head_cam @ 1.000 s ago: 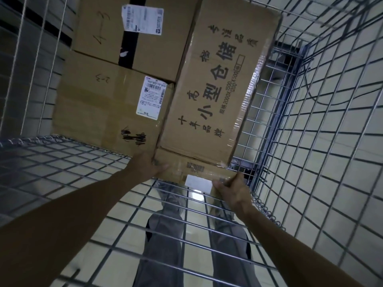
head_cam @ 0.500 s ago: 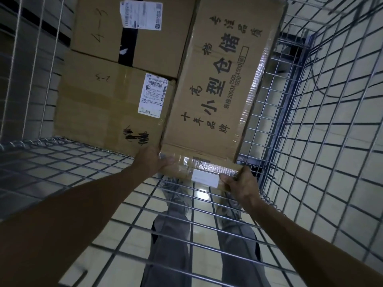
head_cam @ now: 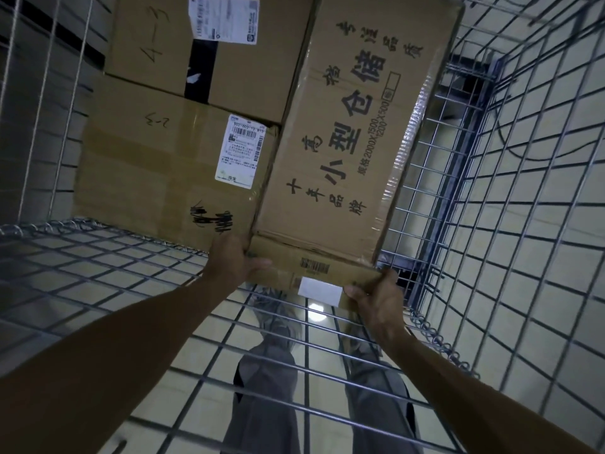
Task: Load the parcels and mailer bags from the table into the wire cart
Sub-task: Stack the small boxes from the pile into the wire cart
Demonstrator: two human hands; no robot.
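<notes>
I look down into the wire cart [head_cam: 510, 198]. A long cardboard box [head_cam: 353, 136] with large black printed characters lies on its right side, reaching from the near wire wall to the far end. My left hand [head_cam: 230, 260] grips the box's near left corner. My right hand [head_cam: 376, 294] holds its near right corner, thumb on the end face beside a white sticker. Left of it sit two more parcels: a box [head_cam: 163, 178] with a white shipping label and black scribble, and behind it a box [head_cam: 212, 50] marked "4-3" with black tape.
The cart's near wire wall [head_cam: 98, 267] runs under my forearms, and through it my legs and shoes show on the tiled floor [head_cam: 203, 355]. A narrow gap separates the long box from the right mesh wall [head_cam: 425, 208]. The left mesh wall [head_cam: 39, 109] stands beside the labelled box.
The long box has slid slightly farther into the cart and settled lower. Both hands stayed on its near corners and followed it forward.
</notes>
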